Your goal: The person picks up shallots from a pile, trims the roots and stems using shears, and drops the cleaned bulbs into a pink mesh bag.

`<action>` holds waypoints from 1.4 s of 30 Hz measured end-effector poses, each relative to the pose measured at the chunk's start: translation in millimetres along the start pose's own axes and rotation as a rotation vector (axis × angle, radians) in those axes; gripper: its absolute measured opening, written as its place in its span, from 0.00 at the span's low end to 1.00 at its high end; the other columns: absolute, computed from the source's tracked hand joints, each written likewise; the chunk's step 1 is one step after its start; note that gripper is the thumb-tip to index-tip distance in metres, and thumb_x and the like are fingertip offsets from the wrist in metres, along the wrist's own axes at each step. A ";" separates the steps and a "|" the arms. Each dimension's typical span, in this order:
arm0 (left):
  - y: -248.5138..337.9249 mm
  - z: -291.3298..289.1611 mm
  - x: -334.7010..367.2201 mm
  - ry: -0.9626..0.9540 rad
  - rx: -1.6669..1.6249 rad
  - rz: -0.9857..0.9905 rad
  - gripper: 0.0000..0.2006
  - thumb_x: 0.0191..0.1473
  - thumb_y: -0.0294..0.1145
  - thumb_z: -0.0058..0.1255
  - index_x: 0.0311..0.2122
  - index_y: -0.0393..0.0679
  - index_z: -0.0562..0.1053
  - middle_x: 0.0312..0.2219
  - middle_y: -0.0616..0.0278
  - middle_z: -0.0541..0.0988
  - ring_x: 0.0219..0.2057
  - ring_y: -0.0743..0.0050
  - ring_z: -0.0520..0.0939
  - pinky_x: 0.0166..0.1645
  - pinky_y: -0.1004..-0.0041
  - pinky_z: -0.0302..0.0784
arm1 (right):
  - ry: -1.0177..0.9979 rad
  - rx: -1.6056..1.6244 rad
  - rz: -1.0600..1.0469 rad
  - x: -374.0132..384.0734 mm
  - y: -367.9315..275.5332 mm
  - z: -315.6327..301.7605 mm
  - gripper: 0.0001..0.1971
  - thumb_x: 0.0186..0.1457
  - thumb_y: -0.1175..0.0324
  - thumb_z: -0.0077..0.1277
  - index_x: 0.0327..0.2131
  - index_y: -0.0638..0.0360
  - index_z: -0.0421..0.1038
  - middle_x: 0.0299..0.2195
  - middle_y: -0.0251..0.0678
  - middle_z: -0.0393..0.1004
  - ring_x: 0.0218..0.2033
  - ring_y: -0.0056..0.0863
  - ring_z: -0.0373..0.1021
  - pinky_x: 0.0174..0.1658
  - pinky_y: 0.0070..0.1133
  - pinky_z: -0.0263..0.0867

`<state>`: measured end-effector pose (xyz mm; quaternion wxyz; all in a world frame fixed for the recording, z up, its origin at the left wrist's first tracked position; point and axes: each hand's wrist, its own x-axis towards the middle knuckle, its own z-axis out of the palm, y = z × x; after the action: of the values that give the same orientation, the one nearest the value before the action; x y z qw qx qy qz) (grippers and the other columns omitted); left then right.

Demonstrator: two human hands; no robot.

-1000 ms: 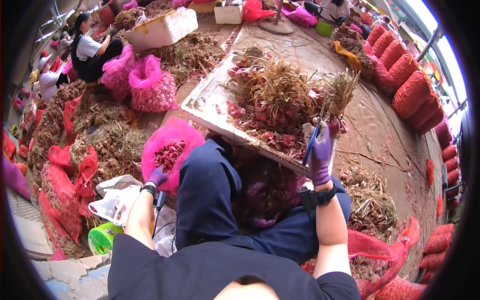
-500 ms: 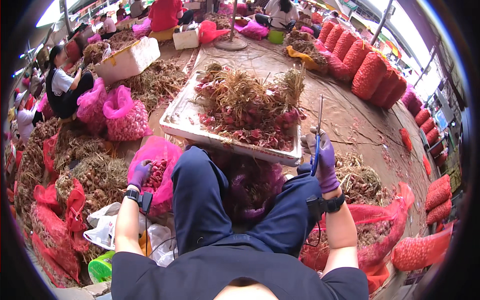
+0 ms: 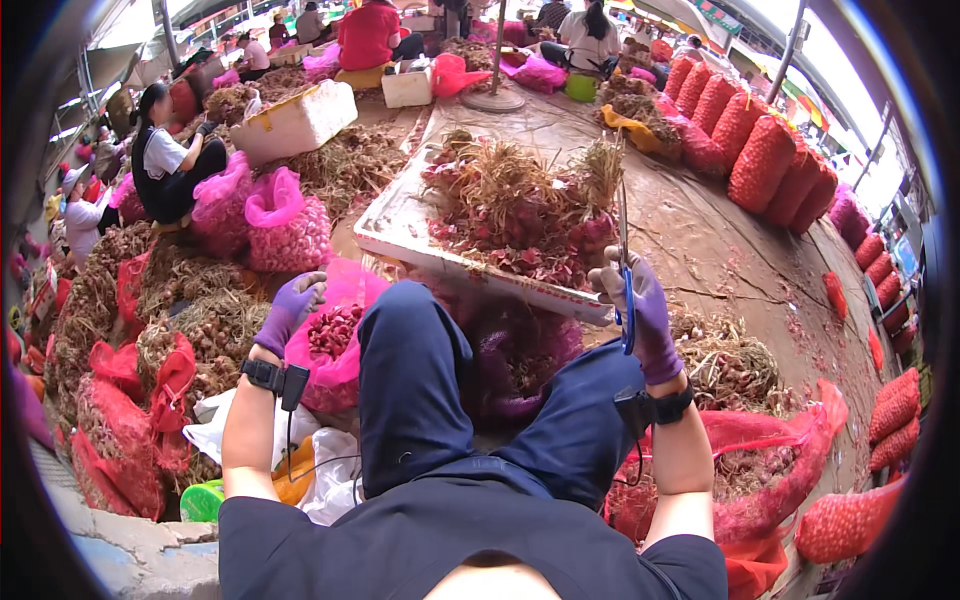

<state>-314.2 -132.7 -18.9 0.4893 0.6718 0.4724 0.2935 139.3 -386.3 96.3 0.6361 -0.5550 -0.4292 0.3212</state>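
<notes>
My left hand [image 3: 292, 310], in a purple glove, is raised above the left edge of an open pink mesh bag [image 3: 320, 378] holding small reddish bulbs [image 3: 334, 331]. Its fingers are curled in, and whatever they may hold is hidden. My right hand [image 3: 648, 315], gloved likewise, grips blue-handled scissors [image 3: 629, 310] with the long blades pointing up. The blades stand beside the right end of a white foam tray [image 3: 388, 233]. On the tray lies a heap of reddish bulbs with dry stalks [image 3: 510, 205], apart from both hands.
A darker purple mesh bag [image 3: 520, 350] sits between my knees. Dried bulb bunches lie beside a red mesh bag [image 3: 775, 495] at right and in a pile [image 3: 210, 345] at left. Filled red sacks [image 3: 757, 160] line the far right. A seated person [image 3: 172, 160] works at far left.
My left hand has lifted up and away from the bulbs in the pink bag. My right hand still grips the scissors, with little movement. The view has shifted slightly.
</notes>
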 end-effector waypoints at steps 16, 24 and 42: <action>-190.5 127.2 -179.8 -0.852 0.210 -0.950 0.18 0.56 0.40 0.51 0.48 0.42 0.73 0.35 0.61 0.80 0.33 0.72 0.80 0.39 0.72 0.76 | -0.145 -0.019 0.281 69.5 70.9 39.7 0.22 0.60 0.62 0.47 0.53 0.65 0.61 0.38 0.42 0.76 0.39 0.28 0.73 0.46 0.23 0.69; -190.3 134.0 -135.5 -1.008 0.352 -1.021 0.17 0.55 0.38 0.51 0.48 0.42 0.73 0.35 0.61 0.80 0.33 0.73 0.80 0.39 0.72 0.76 | -0.193 -0.029 0.294 119.2 95.0 46.0 0.34 0.55 0.52 0.48 0.56 0.71 0.57 0.39 0.47 0.75 0.41 0.32 0.72 0.48 0.26 0.66; -109.7 79.8 -44.7 -1.155 0.462 -1.275 0.15 0.55 0.35 0.51 0.46 0.41 0.74 0.35 0.61 0.80 0.34 0.73 0.79 0.41 0.72 0.76 | 0.058 0.094 0.724 155.2 142.4 -6.4 0.47 0.54 0.42 0.46 0.62 0.72 0.41 0.47 0.54 0.69 0.45 0.40 0.70 0.49 0.30 0.65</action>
<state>-300.9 -196.0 -146.2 0.5737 0.4064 0.4836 -0.5214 220.7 -226.3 -14.2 0.5178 -0.6502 -0.1714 0.5289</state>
